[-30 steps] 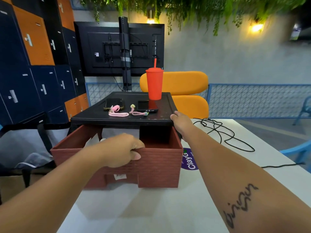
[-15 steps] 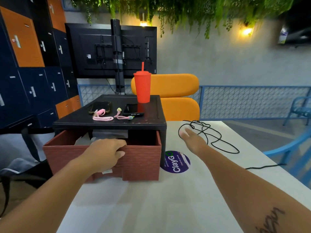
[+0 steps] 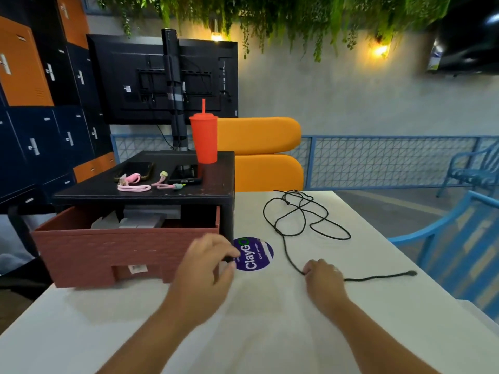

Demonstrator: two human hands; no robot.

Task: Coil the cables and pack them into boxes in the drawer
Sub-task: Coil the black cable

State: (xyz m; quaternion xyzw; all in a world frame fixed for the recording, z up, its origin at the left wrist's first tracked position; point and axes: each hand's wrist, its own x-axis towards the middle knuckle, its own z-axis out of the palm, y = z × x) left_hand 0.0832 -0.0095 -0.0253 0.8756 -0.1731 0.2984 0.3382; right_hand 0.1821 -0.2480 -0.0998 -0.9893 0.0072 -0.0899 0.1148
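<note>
A long black cable lies in loose loops on the white table, one end trailing to the right. My right hand rests on the table with its fingers curled round a stretch of that cable. The reddish-brown drawer stands pulled out of the black cabinet, with white boxes inside. My left hand hovers blurred at the drawer's front right corner with loosely curled fingers. The dark bit at its fingertips looks like the cabinet's foot.
On the cabinet top stand a red tumbler, two phones and pink lanyards. A purple round sticker lies between my hands. A blue chair borders the table's right edge and an orange chair stands behind.
My left hand let go of the drawer front and moved right. My right hand drew back from the cable loops toward me and took hold of the cable.
</note>
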